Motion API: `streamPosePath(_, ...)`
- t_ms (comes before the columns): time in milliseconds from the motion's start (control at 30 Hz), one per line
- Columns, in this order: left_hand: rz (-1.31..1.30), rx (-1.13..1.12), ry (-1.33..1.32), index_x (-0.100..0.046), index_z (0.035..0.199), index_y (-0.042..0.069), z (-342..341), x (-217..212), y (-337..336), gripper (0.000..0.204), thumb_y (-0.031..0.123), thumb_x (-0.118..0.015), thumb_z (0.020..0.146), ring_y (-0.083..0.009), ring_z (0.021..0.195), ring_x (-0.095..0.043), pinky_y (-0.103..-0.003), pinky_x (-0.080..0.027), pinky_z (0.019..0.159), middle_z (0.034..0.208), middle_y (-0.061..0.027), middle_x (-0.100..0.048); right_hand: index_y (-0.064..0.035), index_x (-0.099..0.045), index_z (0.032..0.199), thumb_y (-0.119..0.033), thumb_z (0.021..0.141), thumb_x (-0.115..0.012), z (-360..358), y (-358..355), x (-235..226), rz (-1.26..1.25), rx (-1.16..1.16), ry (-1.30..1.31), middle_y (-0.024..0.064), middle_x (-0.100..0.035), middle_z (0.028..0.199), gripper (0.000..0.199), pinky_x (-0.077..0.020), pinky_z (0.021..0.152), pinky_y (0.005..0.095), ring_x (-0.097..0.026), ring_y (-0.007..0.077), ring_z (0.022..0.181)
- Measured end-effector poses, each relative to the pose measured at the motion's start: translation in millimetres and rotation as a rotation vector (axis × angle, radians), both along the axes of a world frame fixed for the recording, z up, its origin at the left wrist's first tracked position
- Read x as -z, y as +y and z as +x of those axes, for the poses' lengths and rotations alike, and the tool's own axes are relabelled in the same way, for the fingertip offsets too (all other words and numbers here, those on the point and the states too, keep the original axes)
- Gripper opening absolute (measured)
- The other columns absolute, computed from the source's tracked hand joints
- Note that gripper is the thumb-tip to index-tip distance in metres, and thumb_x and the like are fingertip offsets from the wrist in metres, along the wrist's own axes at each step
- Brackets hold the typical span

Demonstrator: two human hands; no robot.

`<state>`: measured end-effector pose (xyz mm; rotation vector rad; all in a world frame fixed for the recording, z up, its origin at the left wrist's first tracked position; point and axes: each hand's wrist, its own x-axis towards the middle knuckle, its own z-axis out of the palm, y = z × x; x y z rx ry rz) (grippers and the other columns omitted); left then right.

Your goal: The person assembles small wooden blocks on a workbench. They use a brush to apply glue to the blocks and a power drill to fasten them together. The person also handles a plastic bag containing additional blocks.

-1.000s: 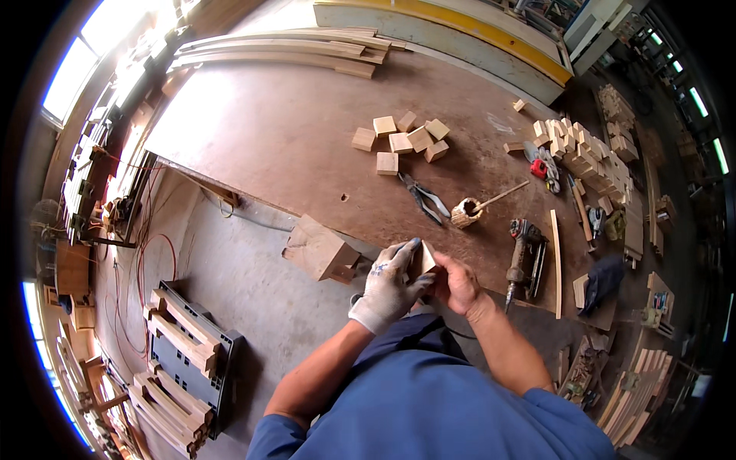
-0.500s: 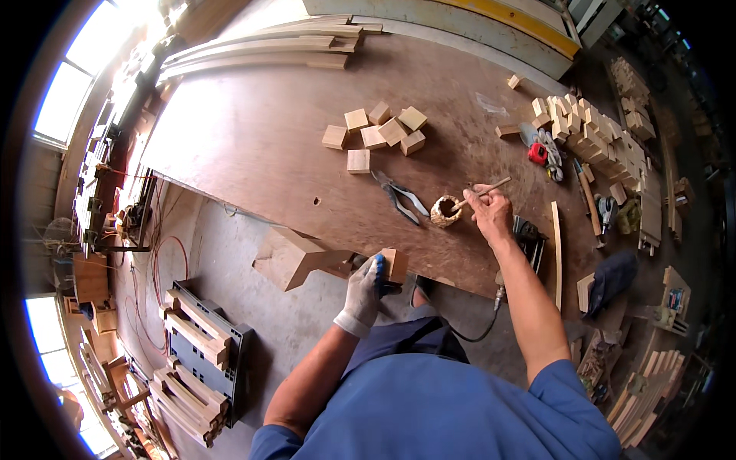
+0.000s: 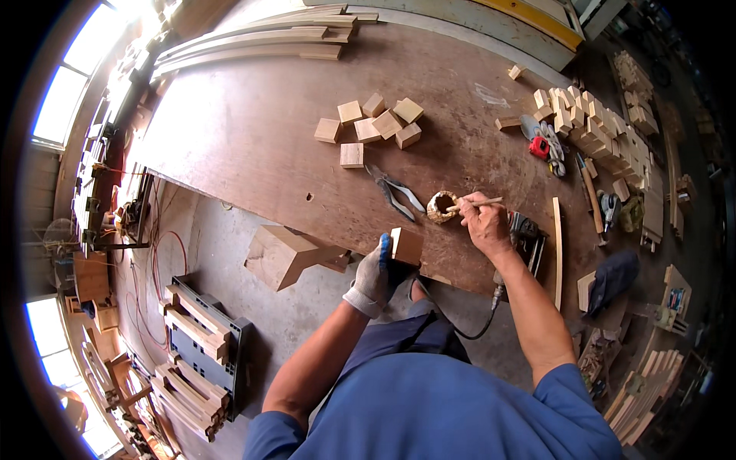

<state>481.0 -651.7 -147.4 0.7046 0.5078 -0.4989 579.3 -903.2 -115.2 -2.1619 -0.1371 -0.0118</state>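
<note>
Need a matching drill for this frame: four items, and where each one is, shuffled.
Things:
1. small wooden block
2. thin stick
3. pliers
4. cluster of wooden cubes

Places:
A. lying on the table between the cubes and the small round pot
B. gripped by the gloved left hand at the table's near edge
C. loose on the table, far from both hands
D. in the bare right hand, tip at the small round pot

Pairs: 1-B, 2-D, 3-A, 4-C

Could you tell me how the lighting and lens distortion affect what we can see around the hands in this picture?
Head view: windows at left are blown out and throw glare on the table; fisheye bends edges near the rim; the left hand on a wood block and the right hand with a stick stay sharp.
</note>
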Motion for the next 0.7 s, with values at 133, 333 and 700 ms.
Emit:
streamPosePath(133,-0.126,-0.054,0.103,-0.051,0.141,0.0,8,-18,0,0.061,0.05,-0.052,0.105,-0.0366,0.109,-0.064,-0.049,-0.054,0.095,0.126,-0.0211,-0.063,-0.0006,-0.068,0.097,-0.027,0.105,-0.06,-3,-7,-24,0.227,0.286,0.118,0.0084,-0.071,0.074,0.029,-0.0541,0.054,0.0278,-0.068,0.0131,0.061)
streamPosePath(333,-0.252,-0.027,0.071,-0.052,0.142,0.002,20,-18,1,0.061,0.051,-0.051,0.105,-0.0362,0.111,-0.064,-0.047,-0.055,0.094,0.129,-0.0213,-0.063,-0.0009,-0.068,0.099,-0.03,0.105,-0.059,-7,-15,-33,0.314,0.372,0.169,0.0068,-0.07,0.074,0.031,-0.0537,0.052,0.0261,-0.067,0.0122,0.059)
streamPosePath(700,-0.331,0.024,0.073,-0.052,0.142,0.001,32,-16,-6,0.064,0.053,-0.049,0.105,-0.0373,0.105,-0.068,-0.043,-0.059,0.084,0.126,-0.0233,-0.065,-0.0004,-0.067,0.101,-0.036,0.106,-0.058,-13,-25,-21,0.476,0.485,0.279,0.0074,-0.07,0.078,0.037,-0.0529,0.051,0.0245,-0.066,0.0123,0.059)
